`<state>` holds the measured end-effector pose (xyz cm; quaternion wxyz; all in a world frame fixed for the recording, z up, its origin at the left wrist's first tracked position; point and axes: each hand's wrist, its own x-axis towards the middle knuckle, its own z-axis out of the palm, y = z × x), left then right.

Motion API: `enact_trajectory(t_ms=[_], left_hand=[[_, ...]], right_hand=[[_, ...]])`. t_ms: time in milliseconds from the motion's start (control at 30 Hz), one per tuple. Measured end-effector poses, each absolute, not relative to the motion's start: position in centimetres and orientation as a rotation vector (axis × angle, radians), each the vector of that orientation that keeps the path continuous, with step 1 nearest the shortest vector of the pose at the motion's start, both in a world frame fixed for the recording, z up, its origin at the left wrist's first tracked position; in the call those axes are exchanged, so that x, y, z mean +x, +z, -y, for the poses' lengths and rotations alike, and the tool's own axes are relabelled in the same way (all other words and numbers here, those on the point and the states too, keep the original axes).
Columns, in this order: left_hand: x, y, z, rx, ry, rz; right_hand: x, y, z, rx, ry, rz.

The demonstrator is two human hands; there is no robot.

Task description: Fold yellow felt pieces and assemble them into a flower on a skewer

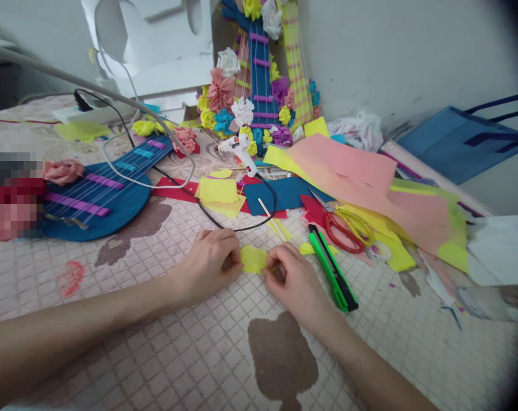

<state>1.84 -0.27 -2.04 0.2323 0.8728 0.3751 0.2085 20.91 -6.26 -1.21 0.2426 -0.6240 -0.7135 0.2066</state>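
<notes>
A small yellow paper piece (253, 258) lies on the quilted cloth between my two hands. My left hand (209, 264) is closed, its fingertips pinching the paper's left edge. My right hand (293, 281) is closed too, pinching the right edge, its fingers curled over the paper. A thin wooden stick (270, 218) lies just beyond the paper. A green utility knife (332, 267) rests right of my right hand. Red-and-yellow scissors (346, 225) lie behind the knife.
A white glue gun (240, 150) with a black cord sits at the middle back. A blue paper guitar (96, 197) lies left; a flower-decorated guitar (261, 85) stands against the wall. Pink and yellow paper sheets (370, 188) spread right, below a blue bag (456, 142).
</notes>
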Motion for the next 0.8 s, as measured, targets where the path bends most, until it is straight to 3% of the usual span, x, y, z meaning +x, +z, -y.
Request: enact_trajectory(t_ms=[567,800], left_hand=[[1.64,-2.32,0.16,2.389,0.586,-0.998],[1.66,-2.07,0.27,2.384,0.574,-1.003]], right_hand=[[21.24,-1.05,6.22,-1.628,0.67,1.97],[20.37,-1.28,6.09,-1.702,0.498,1.953]])
